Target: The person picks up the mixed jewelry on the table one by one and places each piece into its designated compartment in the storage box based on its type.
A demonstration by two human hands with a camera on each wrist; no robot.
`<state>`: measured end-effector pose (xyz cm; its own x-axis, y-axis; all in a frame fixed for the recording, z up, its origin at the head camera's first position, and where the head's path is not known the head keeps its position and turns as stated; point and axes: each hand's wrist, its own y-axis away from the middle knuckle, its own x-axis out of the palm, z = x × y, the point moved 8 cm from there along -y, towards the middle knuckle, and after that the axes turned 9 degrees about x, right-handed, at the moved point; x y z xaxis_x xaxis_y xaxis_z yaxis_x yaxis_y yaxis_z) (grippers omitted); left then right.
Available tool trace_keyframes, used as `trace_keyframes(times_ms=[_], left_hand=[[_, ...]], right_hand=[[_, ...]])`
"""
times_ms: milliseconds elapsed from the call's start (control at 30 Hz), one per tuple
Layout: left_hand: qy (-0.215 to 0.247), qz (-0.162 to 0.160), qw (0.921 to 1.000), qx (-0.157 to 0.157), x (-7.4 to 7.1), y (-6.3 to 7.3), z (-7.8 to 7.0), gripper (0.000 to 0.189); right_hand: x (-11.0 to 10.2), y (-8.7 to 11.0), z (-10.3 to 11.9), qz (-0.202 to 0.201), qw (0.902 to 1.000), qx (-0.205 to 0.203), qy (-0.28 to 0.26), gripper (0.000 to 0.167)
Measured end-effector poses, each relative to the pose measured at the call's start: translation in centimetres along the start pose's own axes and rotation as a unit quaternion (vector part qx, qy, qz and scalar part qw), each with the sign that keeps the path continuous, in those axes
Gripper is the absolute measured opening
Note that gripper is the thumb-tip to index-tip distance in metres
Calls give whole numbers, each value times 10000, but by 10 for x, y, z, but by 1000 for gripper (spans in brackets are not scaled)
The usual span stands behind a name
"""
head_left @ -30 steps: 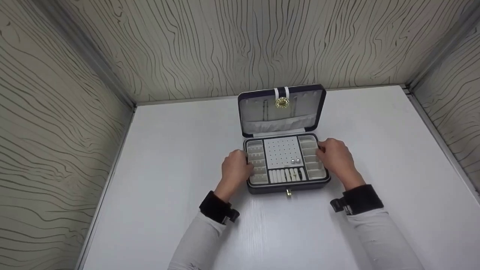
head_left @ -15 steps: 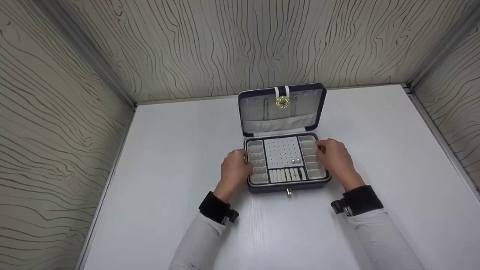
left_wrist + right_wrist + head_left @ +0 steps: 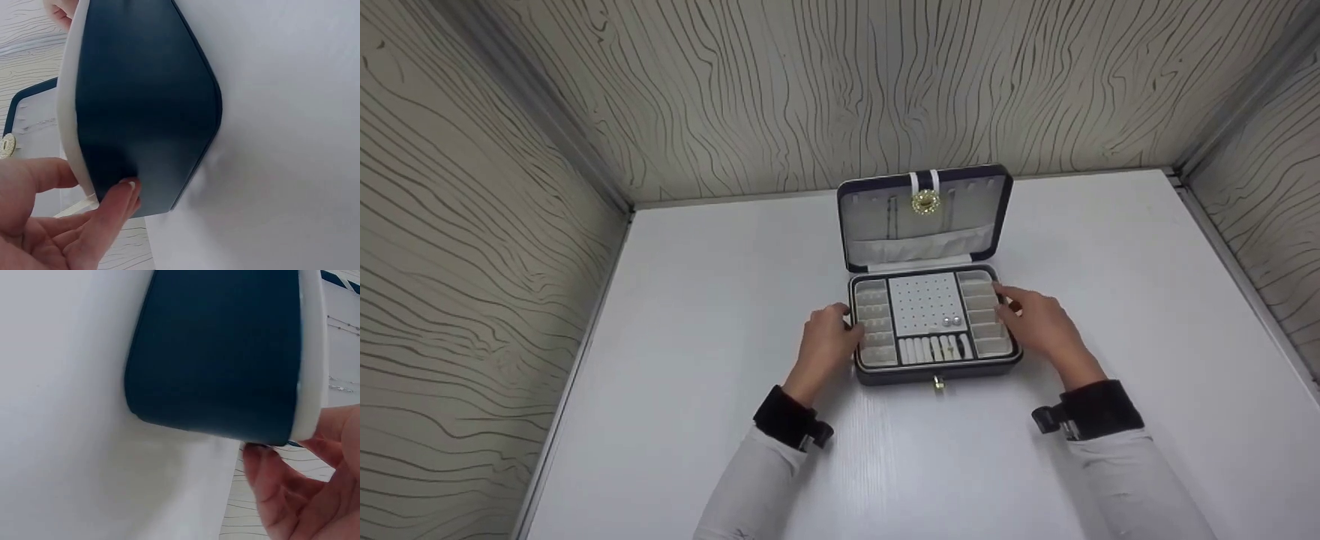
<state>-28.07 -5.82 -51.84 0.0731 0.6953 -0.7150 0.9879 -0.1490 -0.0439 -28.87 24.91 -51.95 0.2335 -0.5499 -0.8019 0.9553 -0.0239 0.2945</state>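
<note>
An open jewelry box (image 3: pixel 937 370) with dark blue sides stands on the white table, lid (image 3: pixel 926 244) raised at the back. Inside are white ring rolls (image 3: pixel 916 351) with several rings, a pierced earring panel (image 3: pixel 922 296) bearing two round earrings (image 3: pixel 952 321), and compartments down both sides. Thin necklaces (image 3: pixel 892 217) hang in the lid. My left hand (image 3: pixel 826 341) grips the box's left side, thumb at the rim and fingers against the blue outer wall (image 3: pixel 146 107). My right hand (image 3: pixel 1041 322) holds the right side likewise, thumb and fingers slightly spread at the pale rim (image 3: pixel 312 354).
The white table (image 3: pixel 697 300) stretches out around the box. Wood-patterned panels (image 3: pixel 780 97) rise behind it and at both sides. A gold clasp (image 3: pixel 938 383) sticks out at the box's front, and a round gold ornament (image 3: pixel 925 202) hangs from the lid's strap.
My right hand has shifted a little right and toward me, its thumb and fingers spreading apart. The left hand has moved only slightly. The box looks nearly unmoved.
</note>
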Motion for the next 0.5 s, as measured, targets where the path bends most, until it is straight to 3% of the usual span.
trace_keyframes(times_ms=[133, 500], left_hand=[[-90, -64, 9999, 97, 1, -1, -3, 5], [29, -54, 10000, -13, 1, -3, -2, 4]], right_hand=[[4, 4, 1, 449, 9990, 55, 63, 57], [-2, 2, 10, 151, 9998, 45, 92, 51]])
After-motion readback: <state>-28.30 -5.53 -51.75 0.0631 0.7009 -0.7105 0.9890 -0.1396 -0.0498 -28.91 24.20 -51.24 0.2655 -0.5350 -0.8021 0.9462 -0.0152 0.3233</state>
